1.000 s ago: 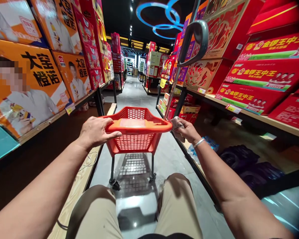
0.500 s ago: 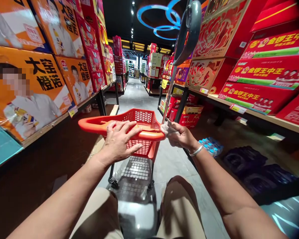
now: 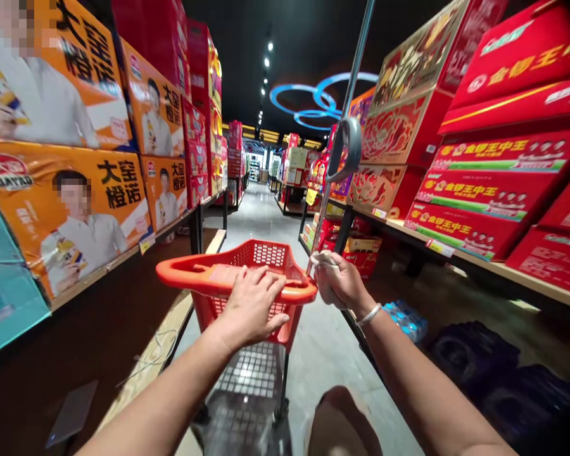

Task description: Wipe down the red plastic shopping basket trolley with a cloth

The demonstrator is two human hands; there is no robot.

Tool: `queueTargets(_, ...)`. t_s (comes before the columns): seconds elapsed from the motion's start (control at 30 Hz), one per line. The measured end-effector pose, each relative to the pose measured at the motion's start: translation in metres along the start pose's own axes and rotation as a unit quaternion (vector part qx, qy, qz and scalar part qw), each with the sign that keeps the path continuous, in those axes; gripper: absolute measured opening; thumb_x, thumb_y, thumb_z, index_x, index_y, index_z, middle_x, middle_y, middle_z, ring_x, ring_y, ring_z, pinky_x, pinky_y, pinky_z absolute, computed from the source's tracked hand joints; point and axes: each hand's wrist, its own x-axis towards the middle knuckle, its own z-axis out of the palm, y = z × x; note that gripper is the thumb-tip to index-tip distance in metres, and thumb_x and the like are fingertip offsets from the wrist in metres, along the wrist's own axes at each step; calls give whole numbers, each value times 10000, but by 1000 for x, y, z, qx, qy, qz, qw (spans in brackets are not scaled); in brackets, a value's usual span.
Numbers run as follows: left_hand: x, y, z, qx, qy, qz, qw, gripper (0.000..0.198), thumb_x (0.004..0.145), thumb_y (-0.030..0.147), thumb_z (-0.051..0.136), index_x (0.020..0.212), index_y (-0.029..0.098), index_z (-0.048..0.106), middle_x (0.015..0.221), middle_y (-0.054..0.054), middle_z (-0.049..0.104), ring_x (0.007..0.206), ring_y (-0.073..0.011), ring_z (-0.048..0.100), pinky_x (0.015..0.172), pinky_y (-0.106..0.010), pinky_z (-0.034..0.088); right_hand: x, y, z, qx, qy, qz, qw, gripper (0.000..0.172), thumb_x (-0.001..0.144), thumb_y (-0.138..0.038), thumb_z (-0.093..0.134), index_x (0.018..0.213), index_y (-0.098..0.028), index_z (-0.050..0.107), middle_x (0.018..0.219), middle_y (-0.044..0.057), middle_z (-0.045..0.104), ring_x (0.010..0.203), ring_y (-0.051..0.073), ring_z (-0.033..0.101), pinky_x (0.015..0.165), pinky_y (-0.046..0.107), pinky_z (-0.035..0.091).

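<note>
My left hand (image 3: 256, 303) lies on the handle of a red-orange shopping cart (image 3: 171, 271), palm down with its fingers spread. Pinched in my right hand (image 3: 344, 284) is a crumpled pale cloth (image 3: 323, 259), just above the handle's right end. The cloth is against or very near a thin metal pole (image 3: 356, 63) that rises by that corner of the cart. Partway up the pole is a dark grey loop-shaped fitting (image 3: 344, 149). The visible part of the cart's basket holds nothing I can make out.
Orange cartons (image 3: 90, 215) fill the left shelf, and red cartons (image 3: 460, 212) the right shelf. Blue-capped bottles (image 3: 406, 320) in a pack sit low on the right. A thin cable (image 3: 159, 348) lies on the lower left ledge. Grey tiled floor (image 3: 261, 206) runs ahead between shelves.
My left hand has slid right along the handle. My right hand has lifted the cloth slightly off the handle's end, beside the pole. The view tilts up, with the cart lower in it.
</note>
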Motion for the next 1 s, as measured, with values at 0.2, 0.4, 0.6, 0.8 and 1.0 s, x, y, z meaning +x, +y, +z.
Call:
queueTargets(0.2, 5, 5, 1, -10, 15, -8, 1000, 615, 865, 514, 657, 1411, 249, 557, 1423, -101, 616, 1427, -377, 421, 1185, -652, 215, 63, -25, -13, -389, 64, -390, 832, 185, 942, -199, 606, 1021, -263, 760, 1236, 60, 689, 1163, 277, 558, 975, 443, 453)
queueTargets(0.4, 5, 1, -1, -20, 5, -17, 1000, 619, 838, 523, 665, 1385, 248, 575, 1404, -100, 629, 1441, -376, 408, 1197, -650, 189, 118, -54, -36, -497, 137, -369, 773, 233, 985, -244, 581, 1125, -304, 758, 1253, 70, 678, 1242, 285, 458, 1009, 448, 396)
queueTargets(0.6, 3, -3, -5, -28, -6, -23, 999, 621, 840, 513, 648, 1393, 240, 576, 1421, -96, 619, 1454, -374, 393, 1204, -628, 199, 97, -51, -25, -458, 68, -387, 797, 248, 908, -160, 621, 1054, -285, 778, 1205, 68, 692, 1066, 248, 535, 887, 384, 480)
queueTargets(0.8, 2, -3, -4, -33, -5, -24, 999, 619, 831, 524, 644, 1381, 246, 588, 1391, -98, 636, 1454, -374, 394, 1211, -627, 187, 75, -112, -48, -381, 123, -474, 784, 268, 884, -147, 628, 1095, -259, 749, 1233, 60, 689, 1109, 241, 571, 985, 411, 488)
queueTargets(1.0, 3, -2, -1, -31, 5, -22, 999, 622, 830, 521, 648, 1395, 273, 576, 1381, -91, 639, 1448, -369, 400, 1205, -617, 198, 140, -217, -68, -496, 113, -348, 788, 245, 936, -290, 554, 1052, -172, 734, 1087, 106, 704, 982, 245, 595, 915, 405, 468)
